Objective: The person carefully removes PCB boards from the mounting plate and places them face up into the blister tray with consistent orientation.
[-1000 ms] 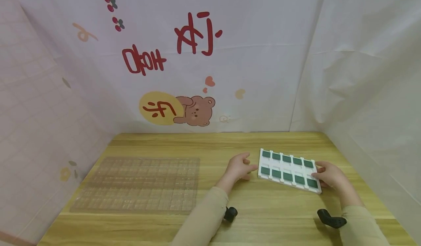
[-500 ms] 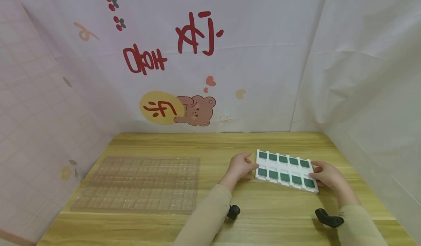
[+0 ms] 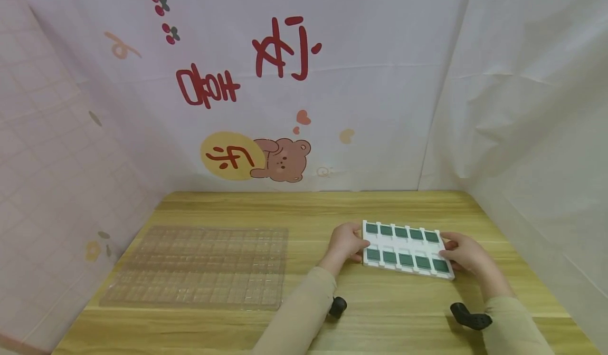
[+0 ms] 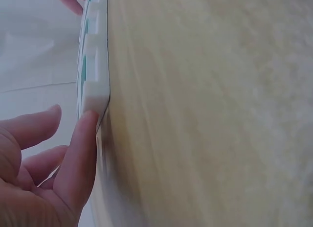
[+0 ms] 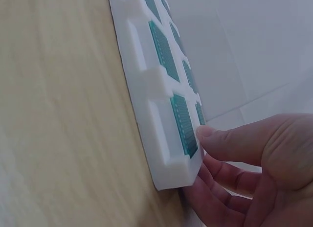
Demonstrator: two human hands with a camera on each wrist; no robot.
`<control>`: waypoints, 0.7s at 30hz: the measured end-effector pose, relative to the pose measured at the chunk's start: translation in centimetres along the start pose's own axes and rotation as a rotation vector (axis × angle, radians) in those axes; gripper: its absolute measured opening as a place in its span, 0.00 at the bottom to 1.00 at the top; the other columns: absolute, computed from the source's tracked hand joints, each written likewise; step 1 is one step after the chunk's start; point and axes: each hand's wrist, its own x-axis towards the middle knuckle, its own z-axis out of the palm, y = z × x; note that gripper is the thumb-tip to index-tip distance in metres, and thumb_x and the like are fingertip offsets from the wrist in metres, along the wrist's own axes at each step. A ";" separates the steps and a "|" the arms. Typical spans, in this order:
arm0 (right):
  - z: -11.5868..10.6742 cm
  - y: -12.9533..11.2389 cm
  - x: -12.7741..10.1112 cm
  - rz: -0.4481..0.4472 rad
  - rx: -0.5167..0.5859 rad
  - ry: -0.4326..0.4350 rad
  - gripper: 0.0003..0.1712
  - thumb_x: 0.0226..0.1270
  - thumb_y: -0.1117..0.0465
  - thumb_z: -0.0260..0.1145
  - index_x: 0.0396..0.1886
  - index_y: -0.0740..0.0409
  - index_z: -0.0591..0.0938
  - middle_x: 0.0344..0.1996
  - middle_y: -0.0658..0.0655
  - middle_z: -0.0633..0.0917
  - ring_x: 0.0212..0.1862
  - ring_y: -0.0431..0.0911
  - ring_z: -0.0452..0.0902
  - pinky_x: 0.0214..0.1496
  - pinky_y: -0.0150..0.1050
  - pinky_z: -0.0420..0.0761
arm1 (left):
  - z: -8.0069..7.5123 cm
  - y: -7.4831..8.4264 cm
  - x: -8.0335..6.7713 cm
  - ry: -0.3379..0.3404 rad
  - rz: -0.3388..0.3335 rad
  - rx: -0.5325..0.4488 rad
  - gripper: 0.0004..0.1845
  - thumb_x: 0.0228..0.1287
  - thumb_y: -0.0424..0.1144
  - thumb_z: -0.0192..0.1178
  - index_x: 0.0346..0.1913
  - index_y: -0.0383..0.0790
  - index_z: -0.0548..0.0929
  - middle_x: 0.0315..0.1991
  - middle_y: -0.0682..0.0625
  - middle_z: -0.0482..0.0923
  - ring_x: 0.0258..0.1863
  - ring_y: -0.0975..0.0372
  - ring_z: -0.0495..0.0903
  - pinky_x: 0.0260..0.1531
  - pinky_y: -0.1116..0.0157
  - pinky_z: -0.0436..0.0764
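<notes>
A white foam tray (image 3: 401, 246) with small green circuit boards (image 3: 406, 260) in two rows lies right of centre in the head view. My right hand (image 3: 467, 252) pinches its right end. In the right wrist view the thumb (image 5: 208, 133) is on top, near a board, and the other fingers curl beneath the edge. At the tray's left end is my left hand (image 3: 344, 242). One fairly straight finger (image 4: 83, 144) touches the tray's end in the left wrist view, while the thumb (image 4: 46, 118) stands apart from it.
A large clear plastic tray (image 3: 199, 268) with many compartments lies flat on the left of the wooden table (image 3: 380, 318). White printed cloth (image 3: 361, 91) walls in the back and both sides. Black wrist mounts (image 3: 470, 317) hang below the sleeves.
The foam tray has slid left and slightly toward me with my right hand. My left hand has stayed nearly in place, and the tray's left end now meets it.
</notes>
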 end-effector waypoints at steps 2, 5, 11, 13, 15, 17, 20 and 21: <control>0.2 -0.1 0.0 -0.006 0.003 -0.001 0.37 0.66 0.69 0.64 0.68 0.80 0.58 0.50 0.79 0.72 0.45 0.56 0.75 0.37 0.42 0.81 | 0.0 -0.1 0.0 0.009 0.010 0.040 0.24 0.56 0.27 0.70 0.57 0.33 0.81 0.27 0.50 0.73 0.23 0.57 0.82 0.21 0.64 0.83; 0.4 -0.2 -0.1 -0.010 0.003 -0.002 0.36 0.67 0.69 0.64 0.68 0.80 0.59 0.50 0.79 0.72 0.45 0.56 0.75 0.36 0.42 0.81 | 0.0 -0.3 0.1 0.023 0.033 0.108 0.09 0.55 0.26 0.71 0.38 0.32 0.82 0.23 0.50 0.71 0.20 0.58 0.81 0.20 0.65 0.83; 0.7 -0.6 -0.2 -0.003 0.020 -0.002 0.36 0.66 0.69 0.64 0.69 0.79 0.59 0.50 0.78 0.73 0.44 0.55 0.76 0.37 0.42 0.81 | -0.1 -0.7 0.2 0.020 0.055 0.132 0.16 0.52 0.22 0.70 0.21 0.36 0.71 0.19 0.50 0.68 0.17 0.57 0.81 0.19 0.64 0.83; 0.9 -0.6 -0.2 -0.003 0.028 -0.005 0.36 0.66 0.70 0.63 0.69 0.79 0.59 0.51 0.78 0.73 0.44 0.55 0.76 0.37 0.42 0.81 | -0.3 -0.8 0.2 0.020 0.050 0.123 0.11 0.51 0.21 0.69 0.26 0.33 0.76 0.20 0.50 0.69 0.17 0.57 0.81 0.20 0.65 0.83; 1.0 -0.7 -0.1 -0.003 0.038 -0.010 0.36 0.66 0.70 0.63 0.69 0.79 0.59 0.51 0.78 0.73 0.45 0.54 0.76 0.37 0.42 0.81 | -0.3 -0.9 0.2 0.022 0.045 0.123 0.08 0.51 0.21 0.69 0.33 0.32 0.81 0.21 0.50 0.70 0.17 0.58 0.80 0.19 0.65 0.83; 1.2 -0.8 -0.1 -0.005 0.044 -0.013 0.36 0.66 0.70 0.63 0.69 0.79 0.59 0.51 0.78 0.73 0.44 0.54 0.76 0.37 0.42 0.81 | -0.4 -1.0 0.2 0.024 0.040 0.126 0.11 0.51 0.21 0.68 0.38 0.32 0.83 0.23 0.49 0.72 0.17 0.58 0.80 0.19 0.66 0.82; 1.4 -0.9 -0.1 -0.013 0.039 -0.015 0.36 0.66 0.70 0.63 0.69 0.79 0.59 0.51 0.77 0.73 0.44 0.54 0.76 0.37 0.42 0.81 | -0.6 -1.2 0.2 0.027 0.049 0.149 0.11 0.51 0.20 0.67 0.38 0.32 0.83 0.23 0.49 0.72 0.16 0.60 0.80 0.19 0.67 0.82; 1.4 -0.9 -0.1 -0.018 0.039 -0.013 0.36 0.66 0.70 0.63 0.68 0.79 0.60 0.51 0.77 0.73 0.44 0.53 0.76 0.36 0.42 0.81 | -0.7 -1.3 0.2 0.027 0.056 0.154 0.10 0.51 0.20 0.66 0.36 0.32 0.82 0.23 0.49 0.71 0.16 0.60 0.79 0.18 0.67 0.82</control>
